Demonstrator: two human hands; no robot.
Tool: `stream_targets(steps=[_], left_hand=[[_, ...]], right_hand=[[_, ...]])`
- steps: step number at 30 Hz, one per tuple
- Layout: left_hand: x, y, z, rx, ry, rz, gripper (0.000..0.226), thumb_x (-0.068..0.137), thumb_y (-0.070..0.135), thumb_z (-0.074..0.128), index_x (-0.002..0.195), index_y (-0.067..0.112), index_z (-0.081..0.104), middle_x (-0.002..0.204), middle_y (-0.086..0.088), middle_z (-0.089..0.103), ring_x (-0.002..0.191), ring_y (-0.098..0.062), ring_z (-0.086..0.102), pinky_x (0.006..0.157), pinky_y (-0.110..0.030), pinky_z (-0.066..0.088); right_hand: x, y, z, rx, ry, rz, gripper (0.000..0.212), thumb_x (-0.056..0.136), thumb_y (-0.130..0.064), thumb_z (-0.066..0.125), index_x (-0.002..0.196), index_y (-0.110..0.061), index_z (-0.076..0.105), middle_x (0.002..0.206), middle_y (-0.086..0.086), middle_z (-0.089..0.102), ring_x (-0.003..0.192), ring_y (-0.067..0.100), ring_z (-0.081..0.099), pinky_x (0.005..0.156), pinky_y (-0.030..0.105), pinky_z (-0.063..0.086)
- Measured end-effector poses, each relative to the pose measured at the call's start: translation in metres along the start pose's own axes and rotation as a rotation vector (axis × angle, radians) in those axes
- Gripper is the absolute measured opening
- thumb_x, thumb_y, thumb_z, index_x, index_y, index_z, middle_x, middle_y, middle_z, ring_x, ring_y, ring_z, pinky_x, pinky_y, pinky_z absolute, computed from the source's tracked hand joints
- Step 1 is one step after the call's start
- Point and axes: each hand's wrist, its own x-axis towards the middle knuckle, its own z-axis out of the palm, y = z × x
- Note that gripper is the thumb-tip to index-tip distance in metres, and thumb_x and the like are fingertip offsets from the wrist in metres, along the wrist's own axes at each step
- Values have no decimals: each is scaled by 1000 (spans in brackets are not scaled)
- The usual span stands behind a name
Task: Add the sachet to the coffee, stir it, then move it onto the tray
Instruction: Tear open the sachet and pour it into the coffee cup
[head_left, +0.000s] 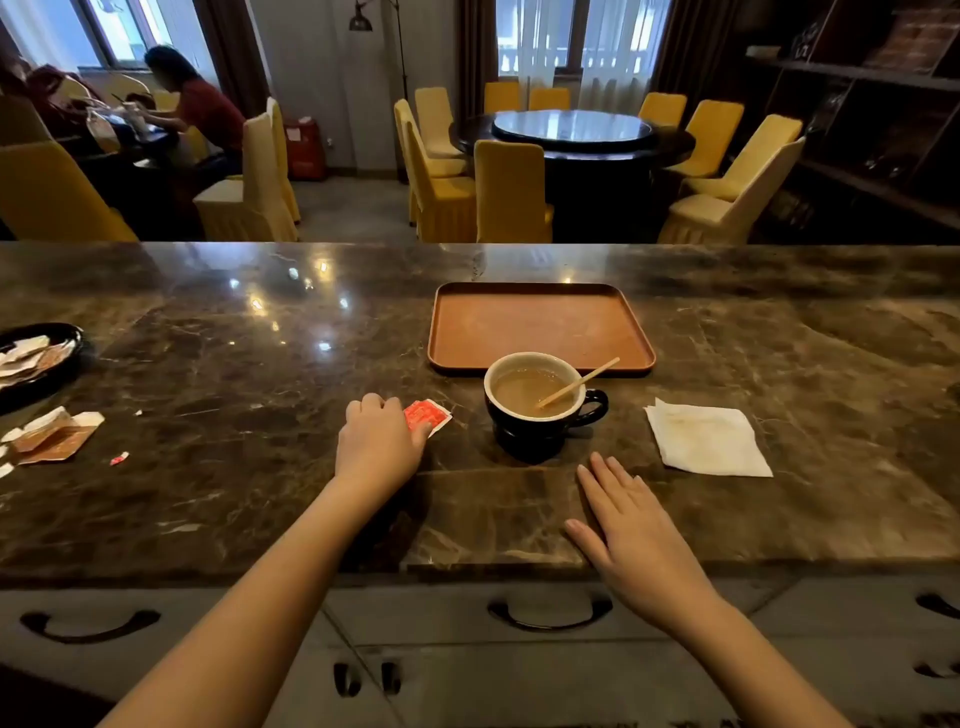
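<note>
Your left hand (378, 435) lies curled on the shiny dark brown marble bench (208, 395). Its fingers (422, 431) press down on the small red and white paper sachet (427, 414), which lies flat on the stone, not far from the near edge. You cannot tell if the sachet is pinched or just touched. Your right hand (631, 525) rests flat by the near edge, with its fingers spread wide and holding nothing.

Just beside the sachet, on its right, stands the round black cup with a white inside (540, 410). It is full of milky light brown coffee (524, 387). A thin wooden stir stick (579, 383) leans in the cup and pokes out over the rim. The cup's curved handle points right.

Just behind the cup, toward the far edge, lies the flat reddish brown tray with rounded corners (540, 325). The cup is not on it.

A crumpled white paper napkin (707, 439) lies right of the cup. Near the left edge sit torn brown and white wrappers (52, 434), a tiny red scrap (119, 458), and a black dish of torn papers (39, 356).
</note>
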Motion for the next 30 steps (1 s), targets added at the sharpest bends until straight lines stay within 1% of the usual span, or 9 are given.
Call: stream_targets(steps=[4,9,14,17,20,23,25,27,30], left_hand=[[0,-3,8,35,63,-8,43,86,39,54,116,9,57,116,-13,54,106,-26,45,83,-38,45],[4,-7,12,-188,111,-18,39,76,30,69,108,10,58,108,-10,60,102,-24,49,78,-34,44],[-3,-10,8,-554,56,-107,34,70,22,75,96,22,52,96,0,57,89,-16,54,63,-25,43],[-16,-9,-1,-692,13,-102,25,74,23,72,94,25,58,92,7,60,85,-10,57,65,-23,43],[-33,0,-16,-847,-80,-109,12,75,24,71,83,31,64,87,11,66,79,-6,62,62,-21,44],[-50,13,-29,-975,-179,-98,10,73,23,72,81,27,69,82,7,71,73,-6,67,57,-18,48],[-59,24,-36,-1038,-246,-63,12,72,21,73,83,23,71,82,4,73,76,-8,69,61,-22,54],[-66,35,-41,-1050,-293,-4,12,70,21,74,82,22,71,84,3,74,79,-12,69,69,-29,55],[-70,52,-48,-1038,-324,111,15,68,22,75,83,21,71,82,5,74,78,-10,68,66,-21,53]], right_hand=[[1,3,7,-92,7,-24,61,94,-52,15,143,-24,-7,155,-4,-11,139,8,-17,114,28,-10],[0,6,11,-113,62,-47,59,93,-53,11,138,-24,-12,149,-8,-17,139,7,-17,113,27,-11],[0,6,15,-102,115,-53,61,94,-52,13,144,-21,-2,151,-7,-11,139,6,-14,113,26,-11],[-2,6,18,-81,166,-63,61,94,-52,16,145,-21,5,155,-4,-1,141,8,-8,114,26,-8],[-3,5,17,-16,225,-76,59,94,-50,26,145,-21,18,155,-2,13,142,9,5,116,27,1],[-5,1,11,136,290,-84,50,92,-42,43,137,-19,40,149,1,34,140,11,22,116,30,15],[-8,-5,3,330,346,-67,41,90,-35,51,128,-19,51,138,1,50,131,8,36,111,30,28],[-10,-17,-11,547,372,-72,35,87,-38,53,119,-25,58,121,-6,61,115,0,50,96,24,45],[-8,-36,-35,892,306,-69,28,79,-47,55,102,-33,64,95,-15,70,90,-2,62,72,15,52]])
